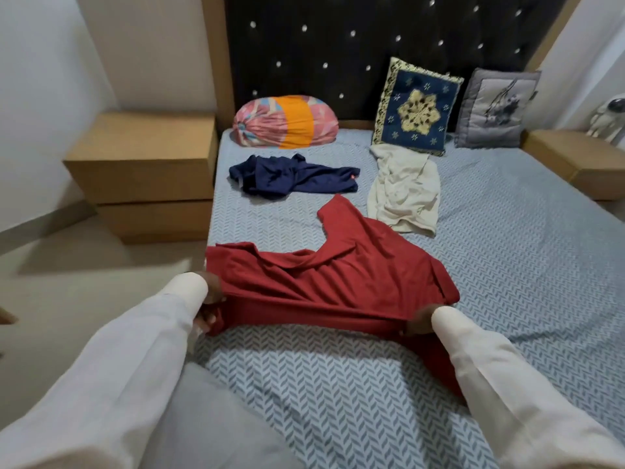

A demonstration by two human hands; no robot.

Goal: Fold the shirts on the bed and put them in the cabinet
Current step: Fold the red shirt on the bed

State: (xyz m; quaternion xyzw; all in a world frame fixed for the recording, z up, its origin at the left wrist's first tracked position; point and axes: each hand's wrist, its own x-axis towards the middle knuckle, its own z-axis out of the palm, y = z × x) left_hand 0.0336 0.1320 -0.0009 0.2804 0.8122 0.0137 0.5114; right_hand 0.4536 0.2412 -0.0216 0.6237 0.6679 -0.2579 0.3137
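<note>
A red shirt [324, 275] lies spread on the bed [507, 265], its near edge lifted. My left hand [209, 306] grips that edge at the left. At the right end of the same edge my right hand [421, 321] grips the cloth, and part of the shirt hangs under my right sleeve. Further back a crumpled navy shirt [291, 177] lies on the left of the bed. To its right lies a crumpled cream shirt [404, 191]. No cabinet is in view.
A pink and orange bolster [285, 121], a blue patterned cushion [417, 108] and a grey cushion [495, 108] lean by the dark headboard. Wooden bedside tables stand at the left [142, 170] and right [581, 160]. Bare floor lies left of the bed.
</note>
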